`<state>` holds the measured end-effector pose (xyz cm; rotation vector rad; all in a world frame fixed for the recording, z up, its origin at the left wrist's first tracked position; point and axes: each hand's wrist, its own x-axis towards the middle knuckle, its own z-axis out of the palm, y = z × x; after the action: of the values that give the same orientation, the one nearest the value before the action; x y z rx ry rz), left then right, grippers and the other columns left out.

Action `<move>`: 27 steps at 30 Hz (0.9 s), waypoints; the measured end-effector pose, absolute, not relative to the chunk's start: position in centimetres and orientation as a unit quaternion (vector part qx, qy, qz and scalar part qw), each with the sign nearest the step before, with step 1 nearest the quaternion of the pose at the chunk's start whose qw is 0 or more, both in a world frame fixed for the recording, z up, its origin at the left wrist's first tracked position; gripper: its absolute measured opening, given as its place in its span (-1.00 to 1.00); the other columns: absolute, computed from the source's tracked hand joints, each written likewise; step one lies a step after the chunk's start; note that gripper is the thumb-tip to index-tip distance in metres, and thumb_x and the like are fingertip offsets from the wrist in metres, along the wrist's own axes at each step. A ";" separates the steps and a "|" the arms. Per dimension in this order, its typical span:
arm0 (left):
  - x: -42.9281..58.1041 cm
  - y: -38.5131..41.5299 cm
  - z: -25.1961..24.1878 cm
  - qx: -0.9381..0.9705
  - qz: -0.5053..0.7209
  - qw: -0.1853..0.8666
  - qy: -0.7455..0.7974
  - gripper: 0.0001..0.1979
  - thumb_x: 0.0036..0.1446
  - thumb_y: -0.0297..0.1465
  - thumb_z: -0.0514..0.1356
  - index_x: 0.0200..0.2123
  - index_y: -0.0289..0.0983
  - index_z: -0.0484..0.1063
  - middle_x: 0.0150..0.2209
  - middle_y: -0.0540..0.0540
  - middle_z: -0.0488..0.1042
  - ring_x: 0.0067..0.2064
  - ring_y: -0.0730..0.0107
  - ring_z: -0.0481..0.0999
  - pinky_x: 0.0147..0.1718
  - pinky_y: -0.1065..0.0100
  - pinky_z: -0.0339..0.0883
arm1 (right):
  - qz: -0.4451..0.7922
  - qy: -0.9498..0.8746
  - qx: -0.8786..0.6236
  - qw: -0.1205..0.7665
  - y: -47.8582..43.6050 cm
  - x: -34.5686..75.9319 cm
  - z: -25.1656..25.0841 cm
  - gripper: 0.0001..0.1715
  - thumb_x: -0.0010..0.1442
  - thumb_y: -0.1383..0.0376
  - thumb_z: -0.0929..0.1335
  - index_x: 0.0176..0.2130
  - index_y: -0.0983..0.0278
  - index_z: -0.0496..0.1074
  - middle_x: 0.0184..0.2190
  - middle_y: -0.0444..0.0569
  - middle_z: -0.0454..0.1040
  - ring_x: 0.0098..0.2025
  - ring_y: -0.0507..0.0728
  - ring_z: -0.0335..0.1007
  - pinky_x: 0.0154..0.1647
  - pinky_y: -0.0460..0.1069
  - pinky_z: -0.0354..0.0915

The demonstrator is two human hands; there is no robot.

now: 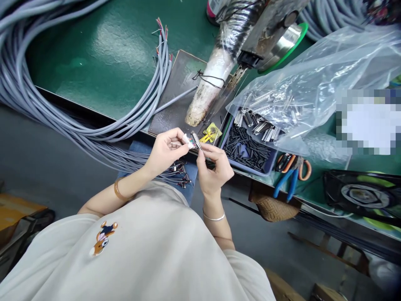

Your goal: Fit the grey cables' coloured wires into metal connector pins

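Observation:
My left hand (165,151) is closed in a pinch, with white coverings at its fingertips, on a cable end whose small coloured wires meet a multi-pin connector (196,140). The connector has a metal shell. Its other side is gripped between the thumb and fingers of my right hand (215,168). Both hands are close together at the table's front edge. Below them, several finished-looking connectors on grey cables (181,173) lie across my lap. Just beyond my right fingers is a small yellow packet (211,133). The fingers hide part of the cable end.
A blue tray (268,169) of black sleeves and metal connectors stands right, partly under a clear plastic bag (313,79). A soldering iron (236,79) on a stand points toward the hands. Pliers (293,177), a black fan (360,194) and grey cable bundles (23,62) lie around.

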<state>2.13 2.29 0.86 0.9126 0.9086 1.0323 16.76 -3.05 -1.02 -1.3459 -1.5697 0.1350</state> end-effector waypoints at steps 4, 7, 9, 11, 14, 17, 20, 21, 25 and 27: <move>2.5 2.6 1.2 0.431 0.464 0.644 0.428 -0.78 -0.05 -0.44 0.38 -0.48 -0.29 0.36 -0.53 0.09 0.44 -0.58 0.70 0.27 -0.57 0.56 0.19 | 0.024 -0.663 -0.557 0.500 -2.5 16.5 -0.8 -0.85 0.25 0.43 0.40 -0.25 0.19 0.41 -0.15 -0.07 0.67 -0.14 0.09 0.65 -0.14 0.00 0.53; 2.6 2.9 1.3 0.451 0.469 0.617 0.443 -0.81 -0.04 -0.45 0.36 -0.48 -0.30 0.36 -0.51 0.08 0.43 -0.53 0.66 0.32 -0.52 0.56 0.22 | 0.030 -0.661 -0.560 0.498 -2.1 16.5 -0.5 -0.88 0.27 0.40 0.39 -0.27 0.18 0.39 -0.15 -0.07 0.67 -0.15 0.08 0.65 -0.15 0.00 0.54; 2.6 3.0 1.3 0.467 0.472 0.599 0.448 -0.83 -0.03 -0.47 0.34 -0.48 -0.30 0.37 -0.48 0.06 0.44 -0.49 0.64 0.35 -0.48 0.55 0.24 | 0.038 -0.657 -0.559 0.504 -1.9 16.6 -0.5 -0.88 0.28 0.39 0.38 -0.27 0.17 0.39 -0.15 -0.06 0.67 -0.14 0.08 0.64 -0.15 0.00 0.54; 2.6 3.1 1.3 0.478 0.472 0.590 0.447 -0.84 -0.02 -0.49 0.33 -0.47 -0.30 0.37 -0.46 0.06 0.44 -0.47 0.63 0.36 -0.46 0.54 0.25 | 0.044 -0.653 -0.558 0.511 -1.6 16.6 -0.5 -0.89 0.27 0.39 0.39 -0.27 0.17 0.39 -0.15 -0.06 0.66 -0.15 0.09 0.64 -0.15 0.01 0.54; 2.8 3.2 1.4 0.484 0.471 0.585 0.448 -0.86 -0.01 -0.49 0.32 -0.46 -0.29 0.37 -0.44 0.05 0.44 -0.45 0.61 0.37 -0.44 0.53 0.27 | 0.049 -0.650 -0.555 0.516 -1.3 16.6 -0.5 -0.88 0.26 0.39 0.40 -0.27 0.17 0.39 -0.16 -0.06 0.66 -0.15 0.10 0.64 -0.15 0.03 0.55; 2.9 3.3 1.6 0.487 0.476 0.575 0.453 -0.87 0.00 -0.49 0.31 -0.46 -0.29 0.38 -0.45 0.05 0.44 -0.45 0.61 0.39 -0.43 0.52 0.29 | 0.048 -0.654 -0.546 0.522 -1.0 16.8 -0.4 -0.87 0.25 0.41 0.41 -0.26 0.17 0.40 -0.15 -0.06 0.66 -0.15 0.08 0.63 -0.14 0.02 0.54; 2.9 3.4 1.8 0.492 0.485 0.566 0.449 -0.89 -0.01 -0.49 0.32 -0.46 -0.30 0.41 -0.45 0.05 0.45 -0.43 0.59 0.42 -0.40 0.52 0.32 | 0.039 -0.660 -0.538 0.522 -0.9 16.9 -0.3 -0.85 0.24 0.43 0.42 -0.25 0.17 0.43 -0.15 -0.08 0.66 -0.14 0.08 0.63 -0.13 0.01 0.54; 2.9 3.5 1.8 0.493 0.485 0.567 0.447 -0.89 -0.01 -0.49 0.32 -0.46 -0.30 0.41 -0.45 0.05 0.46 -0.43 0.59 0.42 -0.40 0.52 0.33 | 0.037 -0.662 -0.538 0.520 -0.9 16.9 -0.2 -0.84 0.23 0.43 0.42 -0.25 0.17 0.43 -0.15 -0.08 0.66 -0.14 0.08 0.63 -0.13 0.01 0.54; 2.8 3.6 1.6 0.487 0.463 0.586 0.453 -0.86 -0.02 -0.49 0.33 -0.48 -0.29 0.39 -0.48 0.06 0.45 -0.47 0.61 0.39 -0.45 0.53 0.28 | 0.024 -0.676 -0.535 0.506 -1.2 17.1 -0.3 -0.84 0.23 0.42 0.42 -0.24 0.16 0.41 -0.14 -0.06 0.67 -0.15 0.09 0.64 -0.18 0.00 0.54; 2.7 3.5 1.6 0.483 0.455 0.593 0.456 -0.85 -0.03 -0.48 0.33 -0.49 -0.30 0.38 -0.49 0.06 0.45 -0.48 0.62 0.38 -0.45 0.54 0.27 | 0.018 -0.685 -0.530 0.499 -1.4 17.1 -0.5 -0.83 0.22 0.44 0.42 -0.24 0.17 0.41 -0.15 -0.05 0.67 -0.15 0.09 0.65 -0.19 -0.01 0.54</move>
<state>2.68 3.52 1.55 1.1222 1.0602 1.0579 17.09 -1.40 -0.49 -1.2823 -1.6576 0.0435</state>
